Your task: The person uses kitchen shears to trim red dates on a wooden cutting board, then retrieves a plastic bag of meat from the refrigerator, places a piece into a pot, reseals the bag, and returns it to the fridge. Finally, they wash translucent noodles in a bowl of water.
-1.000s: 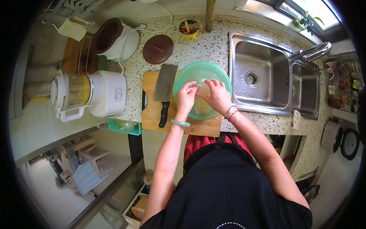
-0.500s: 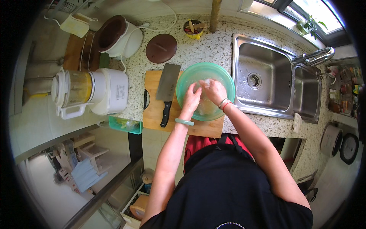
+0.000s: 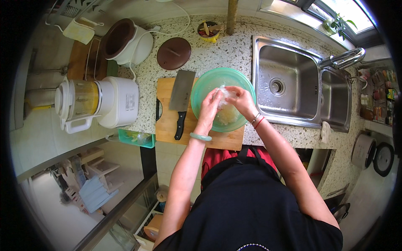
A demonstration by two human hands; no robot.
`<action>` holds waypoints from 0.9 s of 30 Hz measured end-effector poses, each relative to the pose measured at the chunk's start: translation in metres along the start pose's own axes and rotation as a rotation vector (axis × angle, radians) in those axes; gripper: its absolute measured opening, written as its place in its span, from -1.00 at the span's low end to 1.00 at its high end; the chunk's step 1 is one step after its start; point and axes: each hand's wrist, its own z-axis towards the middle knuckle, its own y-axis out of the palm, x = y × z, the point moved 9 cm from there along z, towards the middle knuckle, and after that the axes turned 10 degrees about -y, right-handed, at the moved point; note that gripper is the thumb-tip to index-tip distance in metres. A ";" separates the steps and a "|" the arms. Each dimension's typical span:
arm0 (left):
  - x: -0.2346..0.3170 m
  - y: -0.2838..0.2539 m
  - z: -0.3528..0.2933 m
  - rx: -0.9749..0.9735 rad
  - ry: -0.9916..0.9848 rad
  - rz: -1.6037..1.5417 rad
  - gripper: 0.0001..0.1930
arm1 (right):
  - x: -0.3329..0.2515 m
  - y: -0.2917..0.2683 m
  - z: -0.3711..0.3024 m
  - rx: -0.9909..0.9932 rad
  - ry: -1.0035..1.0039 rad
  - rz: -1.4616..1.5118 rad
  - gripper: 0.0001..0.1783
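Over a green translucent bowl [image 3: 207, 80], both my hands hold a whitish, translucent, frilly clump [image 3: 225, 96] that looks like soaked white fungus. My left hand [image 3: 210, 105] grips its left side with closed fingers. From the right, my right hand [image 3: 243, 102] pinches it between thumb and fingers. More of this pale, yellowish material [image 3: 228, 115] lies in the bowl beneath. The bowl rests partly on a wooden cutting board [image 3: 165, 125]. Left of it, a cleaver [image 3: 181, 94] with a black handle lies on the board.
A double steel sink [image 3: 289, 62] with a faucet [image 3: 345, 58] is at the right. Behind the board are a brown lid [image 3: 174, 53] and a yellow cup [image 3: 209, 32] of small items. A white cooker [image 3: 138, 46] and a blender [image 3: 119, 102] stand at the left.
The whitish clump now shows more fully between my hands. My right hand has turned and its fingers are spread further around it. The yellowish material below is plainer to see.
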 end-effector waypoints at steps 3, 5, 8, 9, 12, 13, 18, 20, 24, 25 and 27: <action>0.001 -0.002 0.002 0.014 0.108 0.043 -0.63 | 0.005 -0.001 0.001 0.048 -0.018 -0.106 -0.64; -0.003 -0.006 0.007 0.030 0.132 0.074 -0.65 | 0.009 -0.003 0.001 0.057 0.030 -0.092 -0.67; -0.008 -0.011 0.012 0.064 0.076 0.109 -0.68 | 0.019 -0.012 0.005 0.109 -0.004 -0.143 -0.67; -0.009 -0.014 0.017 0.088 0.078 0.164 -0.67 | 0.017 -0.013 0.006 0.143 -0.082 -0.254 -0.65; -0.012 -0.021 0.029 0.116 0.131 0.357 -0.67 | 0.001 -0.001 0.001 0.161 -0.215 -0.481 -0.56; -0.013 -0.022 0.034 0.119 0.157 0.427 -0.67 | -0.006 0.006 -0.001 0.153 -0.242 -0.539 -0.52; -0.031 -0.023 0.045 0.075 -0.002 0.336 -0.65 | 0.013 0.015 0.015 0.028 -0.069 -0.721 -0.44; -0.028 -0.017 0.039 0.049 -0.015 0.234 -0.63 | 0.023 0.016 0.028 -0.011 -0.043 -0.716 -0.51; -0.025 -0.013 0.032 0.059 0.005 0.165 -0.62 | 0.034 0.011 0.040 0.068 -0.042 -0.541 -0.64; -0.024 -0.013 0.032 0.063 0.002 0.179 -0.61 | 0.039 0.009 0.041 0.082 -0.025 -0.492 -0.67; -0.024 -0.018 0.033 0.070 0.034 0.143 -0.64 | 0.047 0.009 0.039 0.067 0.099 -0.266 -0.69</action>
